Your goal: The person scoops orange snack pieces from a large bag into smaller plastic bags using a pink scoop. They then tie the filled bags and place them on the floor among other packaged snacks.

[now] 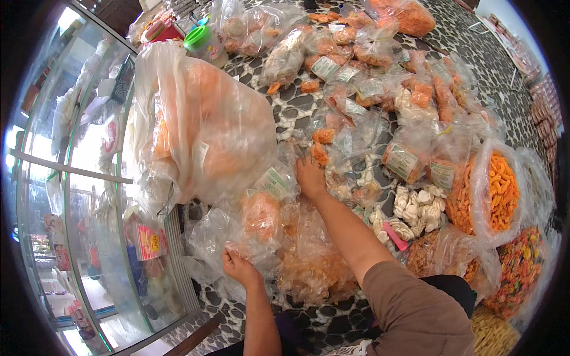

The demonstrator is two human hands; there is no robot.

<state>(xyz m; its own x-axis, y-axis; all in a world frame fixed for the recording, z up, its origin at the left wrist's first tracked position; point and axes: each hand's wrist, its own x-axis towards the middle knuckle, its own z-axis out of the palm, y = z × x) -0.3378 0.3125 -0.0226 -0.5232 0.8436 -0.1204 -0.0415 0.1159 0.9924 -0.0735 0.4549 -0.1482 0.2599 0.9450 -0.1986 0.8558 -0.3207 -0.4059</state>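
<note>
Lying under right hand [310,177]: snack bag [321,153]

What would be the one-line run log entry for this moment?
left hand: pinching clear plastic bag | right hand: resting on snack packets | floor: pebble-patterned

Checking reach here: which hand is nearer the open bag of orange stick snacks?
Right. The right hand rests on small packets left of the orange stick snack bag; the left hand is farther left, lower down.
</note>
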